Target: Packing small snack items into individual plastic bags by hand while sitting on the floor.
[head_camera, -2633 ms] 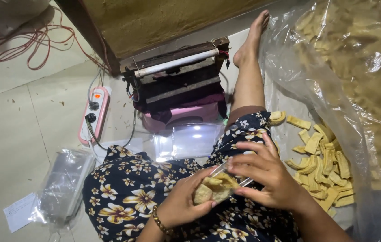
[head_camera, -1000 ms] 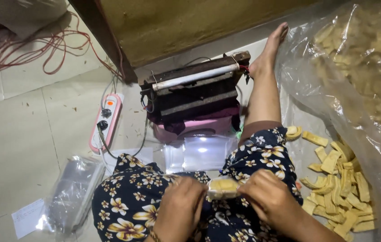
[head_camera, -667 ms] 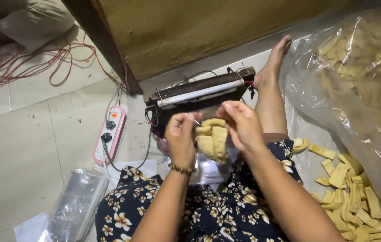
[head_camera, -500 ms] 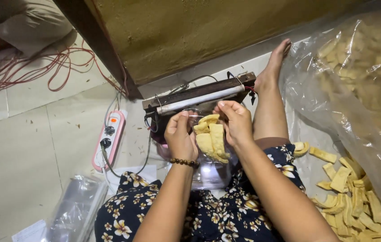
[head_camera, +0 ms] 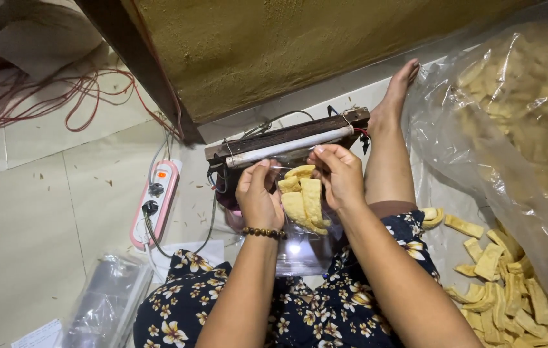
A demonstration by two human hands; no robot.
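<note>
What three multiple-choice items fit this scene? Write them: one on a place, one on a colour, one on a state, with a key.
1. Where is the clear plastic pouch of yellow chips?
A. beside the pink power strip
B. held up at the sealer bar
C. on the stack of bags

2. The casing of the power strip is
A. pink
B. green
C. black

3. The left hand and right hand are
A. flat on the floor
B. both pinching the pouch top
C. empty

Key: B, it meets the long white sealer bar; A, its casing shows pink; B, fingers grip each side.

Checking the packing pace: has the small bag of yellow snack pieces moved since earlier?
Yes. The bag of snack pieces, held by both hands, went from the lap up to the sealer bar.
</note>
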